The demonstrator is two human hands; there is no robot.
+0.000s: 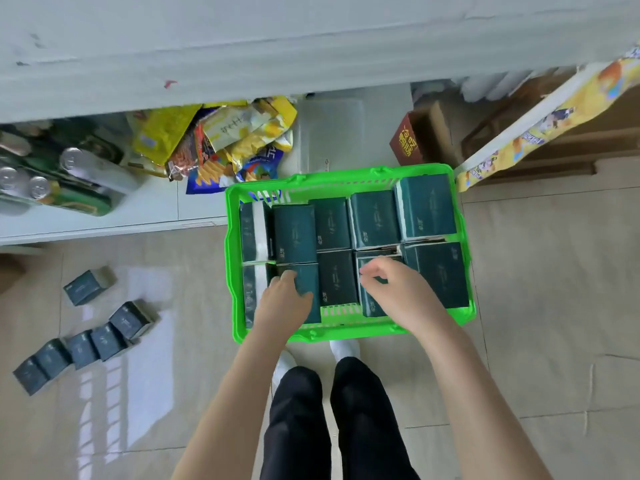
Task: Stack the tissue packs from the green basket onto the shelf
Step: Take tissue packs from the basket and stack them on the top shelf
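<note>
A bright green basket stands on the floor in front of a white shelf. Several dark green tissue packs fill it in two rows. My left hand rests on a pack at the near left of the basket, fingers curled over its edge. My right hand hovers over a pack at the near middle-right, fingers bent and apart, touching its top. My forearms cover the basket's near rim.
Several loose tissue packs lie on the tiled floor at the left. The low shelf holds snack bags, cans and a brown box. A yellow printed strip slants at the right. My legs and shoes are below.
</note>
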